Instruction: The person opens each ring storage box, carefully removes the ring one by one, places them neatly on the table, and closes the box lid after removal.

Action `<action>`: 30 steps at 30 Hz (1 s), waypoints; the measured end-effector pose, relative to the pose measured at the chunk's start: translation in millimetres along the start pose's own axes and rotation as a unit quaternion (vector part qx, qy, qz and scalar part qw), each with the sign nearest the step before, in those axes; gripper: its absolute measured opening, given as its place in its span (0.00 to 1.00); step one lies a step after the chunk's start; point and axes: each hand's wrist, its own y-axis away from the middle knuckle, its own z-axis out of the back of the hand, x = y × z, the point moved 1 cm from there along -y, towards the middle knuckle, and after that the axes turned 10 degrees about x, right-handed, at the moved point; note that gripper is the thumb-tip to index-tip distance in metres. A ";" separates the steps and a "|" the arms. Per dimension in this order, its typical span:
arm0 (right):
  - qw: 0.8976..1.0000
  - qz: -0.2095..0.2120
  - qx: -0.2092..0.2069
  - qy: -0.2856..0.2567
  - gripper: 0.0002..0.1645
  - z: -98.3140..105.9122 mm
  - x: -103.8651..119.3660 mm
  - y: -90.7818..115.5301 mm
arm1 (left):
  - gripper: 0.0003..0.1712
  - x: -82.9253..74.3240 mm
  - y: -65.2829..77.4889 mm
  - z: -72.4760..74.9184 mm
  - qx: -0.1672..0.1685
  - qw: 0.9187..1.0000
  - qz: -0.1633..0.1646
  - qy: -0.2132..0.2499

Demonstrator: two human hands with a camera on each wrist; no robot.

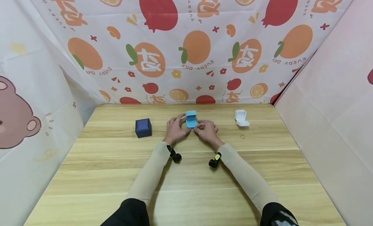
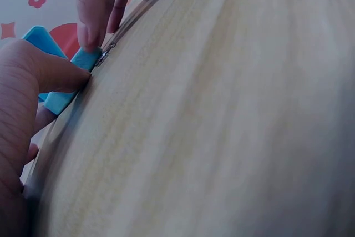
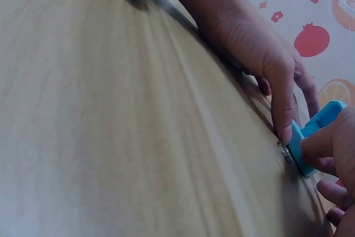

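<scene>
- Blue box [image 1: 191, 124]: on the far half of the table [image 1: 189, 193], roughly midway between the left and right edges; its lid is raised at the far side, and a strip of wood separates it from the far edge.
- Left hand [image 1: 176, 130]: curved round the box's left side, its thumb at the near left corner and a finger reaching up beside the lid; thumb and fingers grip the box, only slightly parted.
- Right hand [image 1: 207, 130]: fingers bent, thumb and fingertips pinching the box at its near right corner.
- Shiny metal piece [image 3: 284, 151]: just on the near side of the box, low by its near edge; whether it touches a finger I cannot tell.
- Dark blue box [image 1: 143, 128]: lid down, left of the left hand, a gap of wood between them; apart from the left edge.
- White box [image 1: 241, 118]: lid raised, well right of the right hand, with room before the right edge.
- Ring [image 1: 243, 137]: flat on the wood, just on the near side of the white box.
- Room: a broad stretch of table runs between the forearms to the near side; patterned cloth [image 1: 169, 65] rises behind the far edge.
</scene>
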 end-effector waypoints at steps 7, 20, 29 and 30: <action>0.999 -0.025 -0.003 -0.041 0.08 6.2 5.5 -1.8 | 0.49 -0.6 0.0 0.8 0.002 1.000 -0.006 0.002; 0.995 -0.015 0.016 -0.093 0.09 12.0 7.5 -3.1 | 0.51 1.1 3.7 0.9 -0.021 0.999 -0.017 0.026; 0.992 0.001 0.026 -0.120 0.11 17.8 13.5 -2.6 | 0.44 -1.2 6.7 2.7 -0.049 0.997 -0.035 0.055; 0.992 0.002 0.026 -0.120 0.11 18.3 13.3 -2.9 | 0.44 -1.6 6.9 3.3 -0.051 0.996 -0.035 0.059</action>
